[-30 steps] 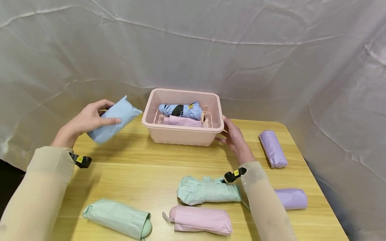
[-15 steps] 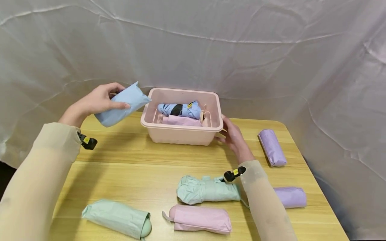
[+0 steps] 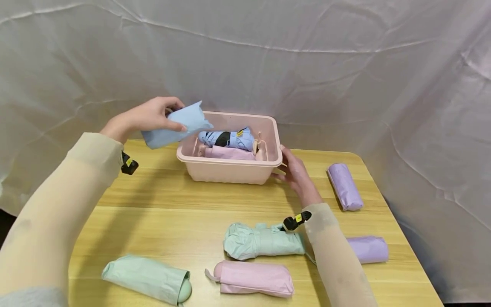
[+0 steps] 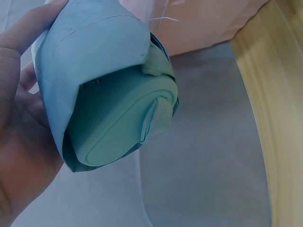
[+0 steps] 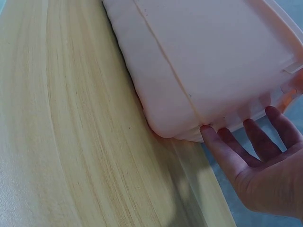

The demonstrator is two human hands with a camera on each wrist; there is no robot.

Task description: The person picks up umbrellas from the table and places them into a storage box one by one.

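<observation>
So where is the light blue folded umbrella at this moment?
In the head view the light blue folded umbrella is in the left hand, held in the air over the left rim of the pink bin.

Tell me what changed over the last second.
The left hand, gripping the blue umbrella, rose and carried it right, so its tip now overhangs the pink basket. The right hand stays against the basket's right side; the umbrellas on the table have not moved.

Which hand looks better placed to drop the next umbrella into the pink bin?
Probably the left. The left hand already grips the light blue folded umbrella over the pink bin's left rim, while the right hand lies with straight fingers against the bin's right side, holding nothing.
</observation>
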